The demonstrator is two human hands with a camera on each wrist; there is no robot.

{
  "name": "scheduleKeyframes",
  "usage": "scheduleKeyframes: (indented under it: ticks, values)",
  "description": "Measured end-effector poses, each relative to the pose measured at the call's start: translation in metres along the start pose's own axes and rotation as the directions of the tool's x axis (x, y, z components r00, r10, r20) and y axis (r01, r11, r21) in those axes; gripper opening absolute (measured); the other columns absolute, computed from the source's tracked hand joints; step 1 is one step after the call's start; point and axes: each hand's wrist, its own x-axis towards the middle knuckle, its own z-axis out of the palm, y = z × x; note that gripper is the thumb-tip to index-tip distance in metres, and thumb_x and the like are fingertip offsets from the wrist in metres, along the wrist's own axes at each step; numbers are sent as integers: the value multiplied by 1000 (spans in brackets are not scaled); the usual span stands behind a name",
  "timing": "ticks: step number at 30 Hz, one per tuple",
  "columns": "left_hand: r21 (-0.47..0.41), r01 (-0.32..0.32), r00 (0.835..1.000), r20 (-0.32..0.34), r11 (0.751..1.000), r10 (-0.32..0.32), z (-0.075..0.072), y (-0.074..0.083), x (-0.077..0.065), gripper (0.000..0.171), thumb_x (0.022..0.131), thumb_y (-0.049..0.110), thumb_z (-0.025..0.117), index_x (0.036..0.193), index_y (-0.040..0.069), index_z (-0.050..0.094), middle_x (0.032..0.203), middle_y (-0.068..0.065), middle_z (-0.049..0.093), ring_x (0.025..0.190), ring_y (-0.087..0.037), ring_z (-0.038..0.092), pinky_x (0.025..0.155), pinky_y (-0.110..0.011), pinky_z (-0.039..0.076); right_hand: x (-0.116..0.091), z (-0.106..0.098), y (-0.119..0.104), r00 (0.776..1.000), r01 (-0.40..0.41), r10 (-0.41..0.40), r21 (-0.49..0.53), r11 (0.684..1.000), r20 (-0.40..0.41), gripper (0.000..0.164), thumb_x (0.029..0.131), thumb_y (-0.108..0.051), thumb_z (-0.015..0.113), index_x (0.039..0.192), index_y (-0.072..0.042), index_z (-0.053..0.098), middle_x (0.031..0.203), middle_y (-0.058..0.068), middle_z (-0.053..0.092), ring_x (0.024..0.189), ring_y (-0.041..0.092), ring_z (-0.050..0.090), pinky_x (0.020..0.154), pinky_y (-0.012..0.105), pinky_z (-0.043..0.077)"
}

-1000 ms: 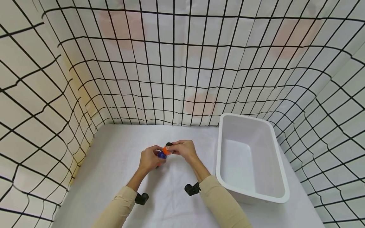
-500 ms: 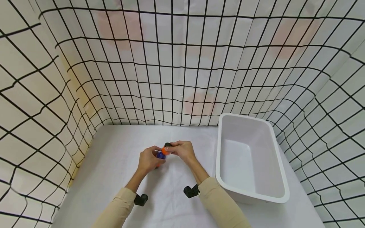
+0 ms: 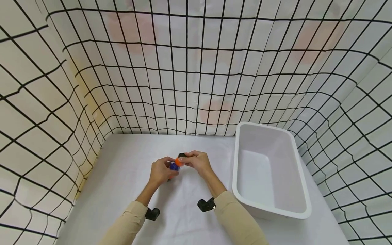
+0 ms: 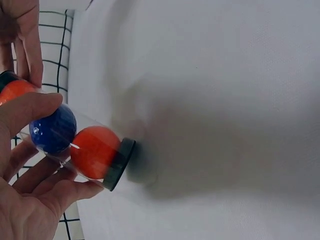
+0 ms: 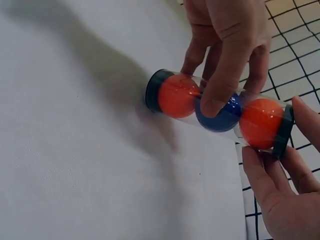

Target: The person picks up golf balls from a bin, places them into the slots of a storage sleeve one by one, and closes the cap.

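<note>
A clear tube (image 5: pixel 226 120) with a dark cap on each end holds a blue ball (image 4: pixel 54 131) between two orange balls. My left hand (image 3: pixel 159 170) grips it around the middle, its thumb lying across the blue ball in the right wrist view. My right hand (image 3: pixel 198 162) holds the other end, its fingers and thumb at the dark cap (image 5: pixel 284 131) there. The opposite cap (image 4: pixel 119 165) points down toward the white cloth. In the head view the tube is tilted, and my left hand hides much of its lower part.
A white plastic tub (image 3: pixel 271 204) stands to the right on the white-covered table (image 3: pixel 122 153). Black wire mesh (image 3: pixel 196 73) fences the back and both sides. Small black cameras hang at both wrists, close over the cloth.
Both hands keep the tube in nearly the same place and tilt. The whole head view shifts slightly left, then back.
</note>
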Motion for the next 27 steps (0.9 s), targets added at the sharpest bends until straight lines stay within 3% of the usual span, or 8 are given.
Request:
scheduleKeyframes:
  ticks: [5, 10, 15, 18, 22, 27]
  values:
    - [13, -16, 1000, 18, 1000, 16, 1, 2, 1, 44, 71, 14, 90, 112, 7, 75, 98, -16, 77, 88, -28, 73, 80, -45, 61, 0, -4, -1, 1000, -24, 24, -41, 999, 1, 32, 79, -10, 86, 104, 5, 73, 110, 19, 74, 86, 18, 74, 84, 34, 61]
    - [27, -17, 999, 44, 999, 16, 0, 2, 2, 45, 72, 14, 90, 113, 7, 75, 99, -17, 77, 88, -28, 73, 79, -44, 61, -8, 0, -6, 998, -19, 6, -200, 980, -66, 39, 77, -22, 88, 108, -2, 75, 103, 15, 76, 87, 27, 74, 81, 35, 61]
    - [17, -1, 999, 48, 1000, 0, -5, 3, 1, 47, 72, 14, 90, 115, 8, 74, 98, -16, 77, 87, -26, 73, 75, -41, 62, -16, 9, -16, 995, 16, -50, -367, 930, -82, 44, 78, -32, 86, 113, -7, 75, 101, 11, 77, 85, 25, 71, 73, 32, 55]
    - [4, -14, 998, 54, 1000, 14, -11, 9, 0, 48, 72, 13, 90, 116, 7, 73, 97, -16, 77, 85, -25, 72, 72, -39, 62, -19, 10, -26, 996, 37, -70, -434, 900, -59, 45, 81, -33, 84, 117, -8, 74, 104, 10, 78, 93, 25, 70, 79, 37, 55]
    - [-8, -41, 997, 63, 999, 41, -20, 20, -1, 48, 73, 13, 89, 117, 7, 72, 97, -16, 76, 84, -25, 72, 72, -40, 62, -23, 5, -51, 996, 72, -91, -529, 845, -10, 48, 83, -33, 81, 123, -9, 71, 111, 12, 77, 105, 30, 70, 88, 47, 55]
    - [-2, -58, 996, 72, 998, 58, -33, 31, 0, 48, 75, 13, 88, 119, 8, 71, 98, -17, 76, 85, -26, 72, 74, -43, 62, -28, -6, -89, 993, 109, -120, -603, 790, 22, 49, 86, -30, 80, 129, -10, 68, 118, 14, 74, 106, 32, 71, 89, 47, 57]
